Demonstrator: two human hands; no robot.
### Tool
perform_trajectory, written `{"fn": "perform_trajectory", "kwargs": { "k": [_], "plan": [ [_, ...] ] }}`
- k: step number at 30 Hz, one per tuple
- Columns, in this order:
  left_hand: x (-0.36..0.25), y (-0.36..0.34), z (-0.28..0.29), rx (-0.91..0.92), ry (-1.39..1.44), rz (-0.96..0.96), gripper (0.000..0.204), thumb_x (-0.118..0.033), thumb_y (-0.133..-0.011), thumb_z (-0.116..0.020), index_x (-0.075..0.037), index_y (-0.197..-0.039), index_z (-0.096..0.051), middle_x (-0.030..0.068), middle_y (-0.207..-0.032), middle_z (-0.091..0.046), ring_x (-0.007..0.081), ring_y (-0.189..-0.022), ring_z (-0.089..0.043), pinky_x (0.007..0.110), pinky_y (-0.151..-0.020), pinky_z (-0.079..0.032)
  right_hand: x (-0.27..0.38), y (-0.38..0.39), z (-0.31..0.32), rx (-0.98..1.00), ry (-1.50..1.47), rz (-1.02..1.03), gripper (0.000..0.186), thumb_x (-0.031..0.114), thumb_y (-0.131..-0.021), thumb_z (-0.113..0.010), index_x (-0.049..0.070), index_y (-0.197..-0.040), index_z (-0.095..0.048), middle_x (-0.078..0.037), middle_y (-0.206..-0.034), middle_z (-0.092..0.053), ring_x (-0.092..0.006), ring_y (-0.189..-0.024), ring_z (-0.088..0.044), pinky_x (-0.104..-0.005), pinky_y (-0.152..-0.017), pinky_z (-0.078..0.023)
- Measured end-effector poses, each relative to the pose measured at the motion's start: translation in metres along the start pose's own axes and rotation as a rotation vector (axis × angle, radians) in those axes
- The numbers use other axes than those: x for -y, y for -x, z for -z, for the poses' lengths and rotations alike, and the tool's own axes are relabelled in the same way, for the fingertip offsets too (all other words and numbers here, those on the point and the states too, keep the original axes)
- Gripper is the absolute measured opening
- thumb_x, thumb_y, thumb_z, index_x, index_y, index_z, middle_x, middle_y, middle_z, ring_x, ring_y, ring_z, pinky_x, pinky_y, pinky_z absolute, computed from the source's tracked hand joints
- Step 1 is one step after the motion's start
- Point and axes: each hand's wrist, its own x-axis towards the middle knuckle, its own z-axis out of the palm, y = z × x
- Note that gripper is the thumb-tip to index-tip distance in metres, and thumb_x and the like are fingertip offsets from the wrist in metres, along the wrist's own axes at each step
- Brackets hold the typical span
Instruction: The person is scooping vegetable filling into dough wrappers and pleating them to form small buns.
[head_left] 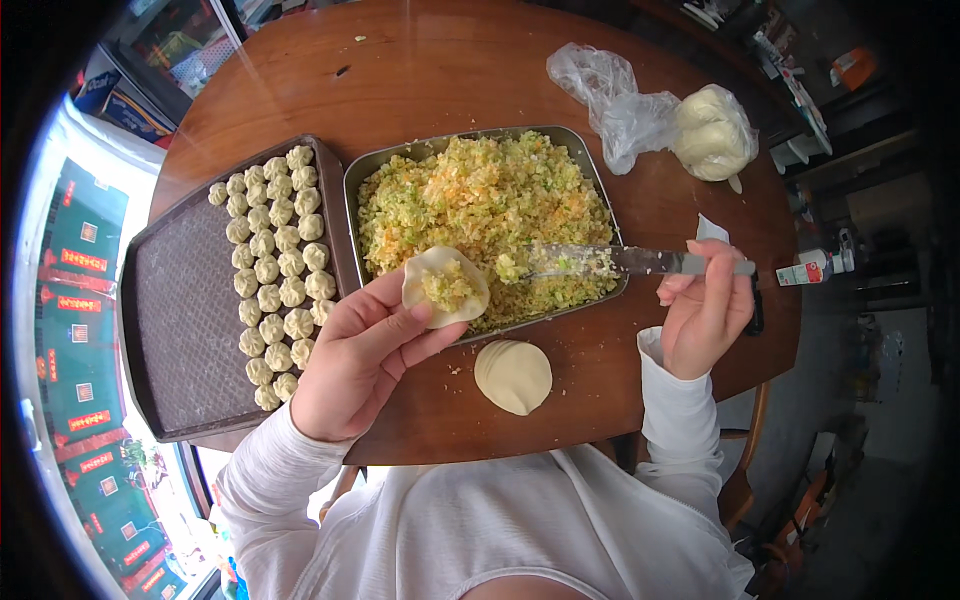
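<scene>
My left hand (350, 365) holds a round dough wrapper (417, 290) by its edge, with a small heap of filling (448, 286) on it. In my right hand (708, 308) is the grey handle of a flat metal spatula (640, 260). Its blade reaches over the filling tray (350, 215), and a lump of filling clings to the tip. Chopped yellow-green and orange filling (480, 190) is piled high in that tray. A stack of round wrappers (513, 376) lies on the table just below it.
At left, a dark baking tray (185, 310) carries rows of pleated buns (290, 262) along its right side. A clear plastic bag with dough (714, 135) sits at the far right of the wooden table (440, 50). Beyond the right edge is a white bottle (815, 267).
</scene>
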Motion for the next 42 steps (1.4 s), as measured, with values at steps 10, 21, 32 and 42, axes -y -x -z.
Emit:
{"fn": "perform_trajectory", "kwargs": {
  "k": [10,21,32,42],
  "plan": [
    [0.002,-0.003,0.0,0.007,0.078,0.058,0.041,-0.005,-0.103,-0.047,0.008,-0.142,-0.044,0.0181,-0.134,-0.059,0.0238,-0.122,-0.061,0.031,-0.103,-0.054,0.01,0.019,0.001,0.571,0.168,0.608,0.022,0.022,-0.102,-0.056,0.0,-0.103,-0.062,-0.014,-0.089,-0.068,-0.0257,-0.067,-0.07,-0.0329,-0.055,-0.059],
    [0.001,-0.002,0.001,0.02,0.079,0.057,0.038,-0.009,-0.105,-0.048,0.006,-0.14,-0.047,0.0147,-0.134,-0.06,0.0214,-0.122,-0.06,0.033,-0.106,-0.051,0.006,0.022,0.0,0.344,0.135,0.556,0.03,0.03,-0.104,-0.054,0.002,-0.098,-0.062,-0.015,-0.076,-0.066,-0.0241,-0.065,-0.069,-0.0305,-0.05,-0.054],
    [0.0,-0.002,0.002,-0.042,0.026,0.011,0.04,-0.002,-0.101,-0.046,0.009,-0.139,-0.047,0.0157,-0.134,-0.059,0.0226,-0.123,-0.059,0.034,-0.108,-0.05,0.024,-0.017,0.014,0.704,0.258,0.263,0.016,0.013,-0.09,-0.071,-0.003,-0.092,-0.072,-0.016,-0.084,-0.071,-0.0175,-0.066,-0.065,-0.0265,-0.058,-0.05],
    [0.001,0.0,-0.001,-0.078,0.082,0.01,0.042,-0.014,-0.103,-0.043,0.008,-0.139,-0.047,0.0196,-0.128,-0.063,0.026,-0.118,-0.064,0.034,-0.101,-0.054,0.03,-0.029,0.032,0.639,0.187,0.074,0.007,-0.001,-0.087,-0.067,-0.004,-0.093,-0.066,-0.017,-0.092,-0.068,-0.0186,-0.075,-0.065,-0.0277,-0.068,-0.052]
  ]
}}
